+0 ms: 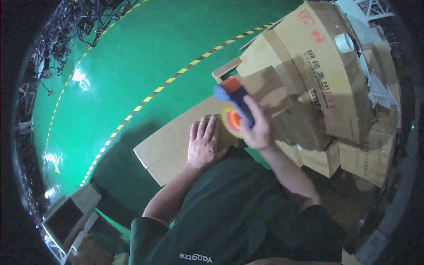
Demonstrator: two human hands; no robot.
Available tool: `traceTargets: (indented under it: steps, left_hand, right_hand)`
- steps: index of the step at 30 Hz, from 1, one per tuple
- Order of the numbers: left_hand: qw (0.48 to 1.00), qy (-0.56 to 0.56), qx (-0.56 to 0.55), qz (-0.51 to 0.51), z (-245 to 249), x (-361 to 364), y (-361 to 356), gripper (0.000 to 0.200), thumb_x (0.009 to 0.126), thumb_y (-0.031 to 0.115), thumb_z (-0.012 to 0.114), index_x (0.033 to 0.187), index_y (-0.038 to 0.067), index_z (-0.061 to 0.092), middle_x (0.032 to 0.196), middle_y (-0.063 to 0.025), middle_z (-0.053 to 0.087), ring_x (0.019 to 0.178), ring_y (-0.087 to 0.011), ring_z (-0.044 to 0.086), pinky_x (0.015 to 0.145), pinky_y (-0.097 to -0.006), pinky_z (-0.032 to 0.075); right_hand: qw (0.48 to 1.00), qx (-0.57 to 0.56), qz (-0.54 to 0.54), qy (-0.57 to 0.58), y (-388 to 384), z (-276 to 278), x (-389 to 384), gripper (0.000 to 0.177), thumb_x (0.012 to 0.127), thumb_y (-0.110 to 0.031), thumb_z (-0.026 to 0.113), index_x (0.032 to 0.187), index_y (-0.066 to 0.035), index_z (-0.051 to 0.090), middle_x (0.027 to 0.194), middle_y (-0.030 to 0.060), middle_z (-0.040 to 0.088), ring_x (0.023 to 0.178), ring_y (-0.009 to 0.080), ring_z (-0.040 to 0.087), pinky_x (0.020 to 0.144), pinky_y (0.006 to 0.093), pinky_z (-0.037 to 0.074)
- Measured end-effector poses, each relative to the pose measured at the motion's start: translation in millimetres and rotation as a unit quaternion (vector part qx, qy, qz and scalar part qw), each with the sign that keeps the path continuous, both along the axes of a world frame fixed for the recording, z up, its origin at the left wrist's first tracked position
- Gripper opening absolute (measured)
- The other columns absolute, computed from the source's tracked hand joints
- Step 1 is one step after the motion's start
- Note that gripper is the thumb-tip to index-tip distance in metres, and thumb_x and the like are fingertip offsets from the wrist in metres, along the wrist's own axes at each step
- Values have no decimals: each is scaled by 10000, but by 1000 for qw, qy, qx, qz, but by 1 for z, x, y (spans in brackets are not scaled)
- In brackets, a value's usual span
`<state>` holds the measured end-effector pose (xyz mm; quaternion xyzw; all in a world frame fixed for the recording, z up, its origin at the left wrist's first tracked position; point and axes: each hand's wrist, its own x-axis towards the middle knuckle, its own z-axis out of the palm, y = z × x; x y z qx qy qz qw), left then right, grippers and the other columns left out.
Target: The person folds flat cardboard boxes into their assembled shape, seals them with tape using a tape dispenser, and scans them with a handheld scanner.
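A long brown cardboard box [170, 143] lies slantwise in front of me. My left hand [204, 143] rests flat on its top with the fingers stretched out. My right hand [259, 126] is wrapped round the handle of a blue and orange tape gun [242, 102]. The tape gun is over the right part of the box, its roll with an orange core close beside my left fingertips. It looks slightly blurred. Part of the box's near side is hidden behind my dark shirt.
Large printed cardboard boxes [322, 75] are stacked at the right, with a white roll [344, 43] on top. A yellow and black striped line [179, 73] crosses the green floor [145, 53]. Dark metal parts [84, 26] stand upper left, and a dark-topped bin [64, 221] lower left.
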<state>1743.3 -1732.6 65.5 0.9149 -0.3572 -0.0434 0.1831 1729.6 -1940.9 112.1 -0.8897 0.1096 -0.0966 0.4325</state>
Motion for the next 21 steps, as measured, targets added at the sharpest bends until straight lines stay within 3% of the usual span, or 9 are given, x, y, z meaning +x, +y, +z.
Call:
traceTargets:
  steps: [3,6,8,9,11,12,15,18,21]
  left_hand:
    - [999,-33,-19,1,-3,5,3,867,710,579,662,1304,-27,484,1342,-139,465,1242,-339,430,1026,-496,359]
    - [975,130,-179,15,-3,18,14,669,801,457,673,1225,-36,514,1232,-209,537,1171,-386,499,937,-495,426]
    - [911,198,-305,197,2,50,15,414,864,307,624,1146,25,508,1116,-151,513,1040,-304,493,818,-395,446]
    - [885,217,-335,241,3,66,13,352,880,269,611,1126,41,507,1087,-136,507,1007,-283,492,788,-370,451]
    - [842,382,-305,227,3,106,1,369,906,449,522,843,106,401,812,-29,406,793,-192,366,666,-355,341]
    - [828,422,-298,220,-2,122,-3,416,912,494,499,772,123,374,744,-3,381,739,-170,335,636,-352,313]
    - [741,594,-281,139,-27,152,-9,615,924,611,438,775,44,626,801,-78,620,730,-161,510,707,-342,407]
    - [701,647,-296,49,-34,154,-7,353,935,374,527,857,88,719,798,38,639,728,-74,508,708,-269,406]
    - [635,688,-350,26,-29,154,-6,213,889,260,633,838,79,731,776,33,681,698,-59,569,664,-247,462]
  right_hand:
    - [981,-181,52,-42,37,-2,4,523,860,-309,587,1345,-127,518,1003,172,484,822,361,516,672,447,455]
    - [970,-230,67,-26,43,-1,-1,541,791,-197,575,1320,-90,530,958,233,492,836,386,532,687,457,502]
    - [963,-257,83,7,45,-1,-7,587,748,-185,582,1326,-95,529,1001,260,506,871,395,539,698,461,514]
    - [960,-265,87,18,45,-1,-10,599,738,-182,584,1328,-97,529,1012,267,510,879,397,540,701,462,517]
    - [953,-288,91,-10,43,-3,-11,647,724,-200,616,1358,-167,490,1055,248,464,864,399,534,667,456,515]
    - [951,-295,91,-17,43,-3,-11,661,720,-205,624,1365,-185,480,1066,244,452,860,399,532,659,455,514]
    - [945,-313,91,-16,40,-1,-13,634,738,-201,649,1352,-189,493,1053,224,444,846,377,548,650,424,523]
    - [947,-306,94,-9,40,0,-15,657,737,-158,641,1373,-188,478,1086,252,431,859,408,553,653,444,531]
    - [942,-319,102,11,40,1,-16,671,779,-225,697,1396,-205,432,1100,247,430,849,387,577,646,427,571]
